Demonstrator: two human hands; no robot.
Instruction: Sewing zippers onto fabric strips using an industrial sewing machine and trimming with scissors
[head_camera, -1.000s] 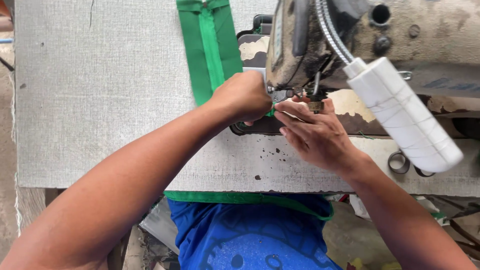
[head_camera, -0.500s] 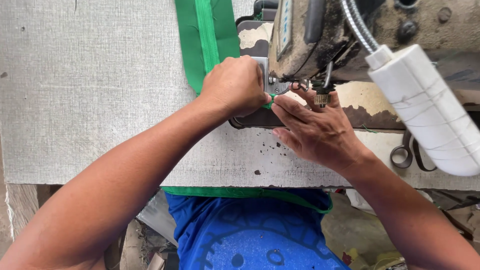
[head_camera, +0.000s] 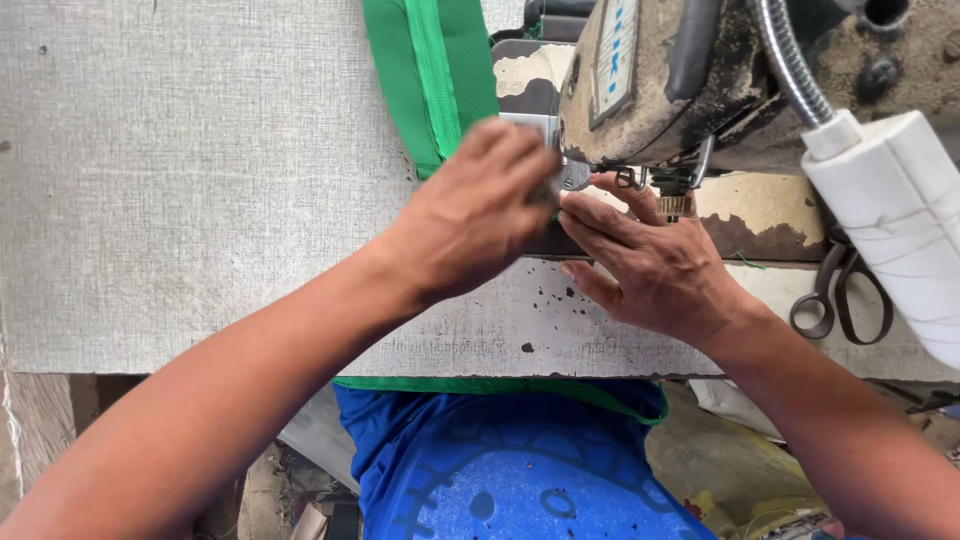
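The green strap (head_camera: 432, 75) is being pinched at the sewing machine (head_camera: 700, 70) by left hand (head_camera: 470, 210) fingers; right hand (head_camera: 655, 265) fingers are being held spread flat on the bench (head_camera: 180, 180)

The grey bench (head_camera: 180, 190) lies open left of the green fabric strip (head_camera: 430, 70). To the right, the sewing machine head (head_camera: 680, 80), its white lamp (head_camera: 890, 220) and the scissors (head_camera: 840, 300) crowd the surface, leaving a narrow gap under the machine.

Count: 2 hands, left hand (head_camera: 470, 215) and right hand (head_camera: 655, 262); 1 green fabric strip (head_camera: 430, 75); 1 sewing machine (head_camera: 700, 70); 1 lamp (head_camera: 895, 215); 1 scissors (head_camera: 840, 295); 1 bench (head_camera: 180, 180).
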